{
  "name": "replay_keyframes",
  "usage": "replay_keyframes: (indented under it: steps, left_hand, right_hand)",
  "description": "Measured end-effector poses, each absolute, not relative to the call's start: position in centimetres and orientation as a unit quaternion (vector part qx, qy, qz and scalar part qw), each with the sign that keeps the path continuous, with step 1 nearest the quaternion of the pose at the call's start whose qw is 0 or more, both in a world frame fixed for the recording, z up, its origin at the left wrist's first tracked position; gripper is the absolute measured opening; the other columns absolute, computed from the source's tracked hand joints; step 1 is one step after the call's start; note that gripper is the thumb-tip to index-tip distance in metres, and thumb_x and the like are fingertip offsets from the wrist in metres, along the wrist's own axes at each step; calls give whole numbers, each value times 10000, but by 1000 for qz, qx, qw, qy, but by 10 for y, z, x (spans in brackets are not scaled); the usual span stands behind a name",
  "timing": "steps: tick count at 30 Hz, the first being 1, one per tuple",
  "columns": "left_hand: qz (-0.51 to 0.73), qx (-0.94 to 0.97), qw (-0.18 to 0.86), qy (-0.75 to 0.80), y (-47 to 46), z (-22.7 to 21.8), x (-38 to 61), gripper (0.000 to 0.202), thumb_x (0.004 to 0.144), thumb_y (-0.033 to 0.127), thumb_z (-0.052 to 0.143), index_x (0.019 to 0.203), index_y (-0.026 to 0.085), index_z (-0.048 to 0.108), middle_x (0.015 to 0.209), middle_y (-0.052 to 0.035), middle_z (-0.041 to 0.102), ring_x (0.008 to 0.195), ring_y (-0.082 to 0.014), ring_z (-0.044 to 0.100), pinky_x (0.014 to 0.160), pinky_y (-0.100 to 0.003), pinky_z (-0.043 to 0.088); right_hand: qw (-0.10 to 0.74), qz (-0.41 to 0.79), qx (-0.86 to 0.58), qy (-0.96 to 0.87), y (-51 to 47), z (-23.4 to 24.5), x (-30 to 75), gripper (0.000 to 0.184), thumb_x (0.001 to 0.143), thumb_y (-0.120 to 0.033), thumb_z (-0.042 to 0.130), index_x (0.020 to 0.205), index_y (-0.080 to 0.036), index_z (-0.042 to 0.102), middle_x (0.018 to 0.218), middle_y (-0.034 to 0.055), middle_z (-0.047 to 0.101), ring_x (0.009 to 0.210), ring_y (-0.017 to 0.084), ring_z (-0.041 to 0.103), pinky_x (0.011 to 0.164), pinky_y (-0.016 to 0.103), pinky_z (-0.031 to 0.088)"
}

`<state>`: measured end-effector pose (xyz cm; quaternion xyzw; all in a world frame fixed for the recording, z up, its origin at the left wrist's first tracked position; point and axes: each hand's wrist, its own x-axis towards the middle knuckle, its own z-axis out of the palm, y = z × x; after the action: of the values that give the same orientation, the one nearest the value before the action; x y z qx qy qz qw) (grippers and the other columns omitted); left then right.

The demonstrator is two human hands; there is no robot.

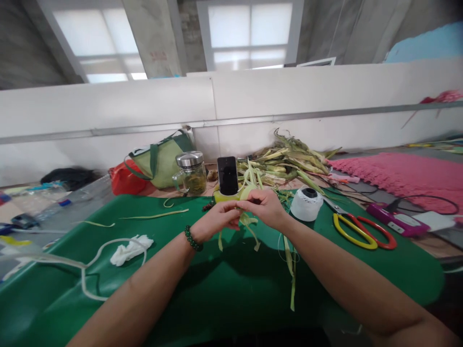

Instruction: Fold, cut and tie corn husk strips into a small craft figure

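Note:
Both my hands meet above the green table cover (224, 289), fingers pinched together on a bundle of pale green plant strips (248, 220). My left hand (219, 217), with a dark green bead bracelet (193, 238) at the wrist, grips it from the left. On the other side, my right hand (265, 206) closes its thumb and fingers on the same strips. Some strips fan upward past my fingers and a few ends dangle below. Exactly where each fingertip presses is partly hidden. Just behind stands a phone (227, 176) in a yellow holder (221, 196).
To the right lie a spool of white thread (306, 204), red-and-yellow-handled scissors (361, 229) and a purple power strip (398, 220). Behind are a heap of plant stalks (289, 156), a glass jar (195, 178) and a green bag (166, 161). A white cable (84, 274) and crumpled tissue (130, 250) lie left.

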<state>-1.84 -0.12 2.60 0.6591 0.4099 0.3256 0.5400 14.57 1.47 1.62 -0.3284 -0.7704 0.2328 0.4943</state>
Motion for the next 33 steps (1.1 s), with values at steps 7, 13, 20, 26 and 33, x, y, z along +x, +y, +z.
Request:
replay_keyframes:
  steps: [7,13,20,26,33]
  left_hand:
    - [283,717,488,409,-5,23,-15,174,695,197,400,753,156,558,533,57,399,484,-82,390,492,-208,405]
    - [287,689,537,393,-8,24,-16,179,714,254,419,777,165,562,551,57,380,503,-86,391,515,-215,431]
    - [280,672,560,396,-7,23,-15,190,731,335,514,729,152,566,636,28,454,567,-93,423,538,-222,432]
    - [259,696,547,387,-8,25,-18,238,774,382,537,763,149,589,634,20,470,588,-101,457,533,-212,441]
    - [313,630,616,355,-1,23,-27,289,737,420,626,750,132,608,649,-12,553,597,-111,524,565,-232,456]
  right_hand:
    - [500,270,-318,-759,8,15,142,336,773,-315,626,487,-164,532,449,-19,518,436,76,432,439,214,329]
    - [518,344,-318,-715,9,17,146,299,744,-311,637,499,-173,535,435,-12,570,371,69,421,388,205,332]
    - [508,315,-331,-730,10,16,144,315,733,-318,642,482,-178,515,423,-20,518,388,76,428,389,211,331]
    - [528,349,-330,-700,10,14,147,311,714,-350,662,500,-173,521,444,-21,516,375,71,418,378,213,319]
    - [429,472,-272,-720,15,24,152,327,782,-454,588,658,-153,569,599,-1,582,560,93,526,547,224,438]
